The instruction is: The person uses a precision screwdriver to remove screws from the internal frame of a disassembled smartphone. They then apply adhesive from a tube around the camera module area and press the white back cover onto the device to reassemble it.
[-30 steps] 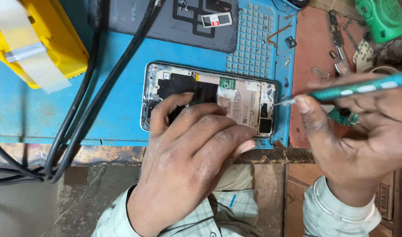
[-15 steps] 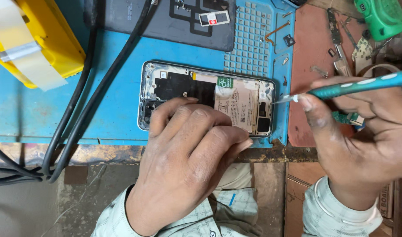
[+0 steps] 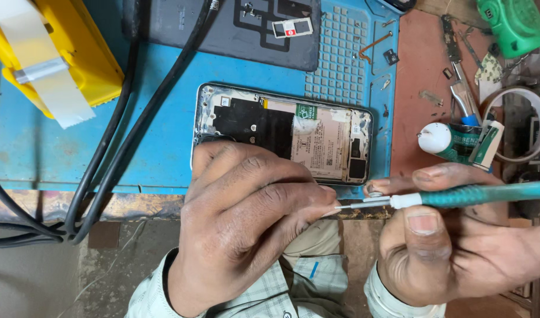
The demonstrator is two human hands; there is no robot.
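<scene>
A person's left hand (image 3: 246, 218) is lying palm down over the near edge of an opened smartphone (image 3: 287, 132), its fingers spread and pressing on the phone's lower rim rather than closing around anything. The phone is lying flat with its back cover off, showing a black shield plate, a pale battery and small circuit parts, and it is resting on a blue repair mat (image 3: 164, 106) just beyond the knuckles.

The right hand (image 3: 452, 241) is pinching a teal-handled precision screwdriver (image 3: 458, 197) between thumb and forefinger, fingers clamped on the shaft. The tool is lying nearly level, its thin metal tip pointing left and meeting the left hand's fingertips (image 3: 326, 203) just off the phone's near right corner.

Beyond the right hand's grip, a white-capped glue tube (image 3: 449, 141) and metal tweezers (image 3: 461, 88) are lying on a reddish surface. Farther beyond, a green tool (image 3: 514, 23) is sitting at the corner. Far to the left of the left hand, a yellow box (image 3: 58, 53) with a white strip is standing, and thick black cables (image 3: 123, 135) are running across the mat between it and the phone.
</scene>
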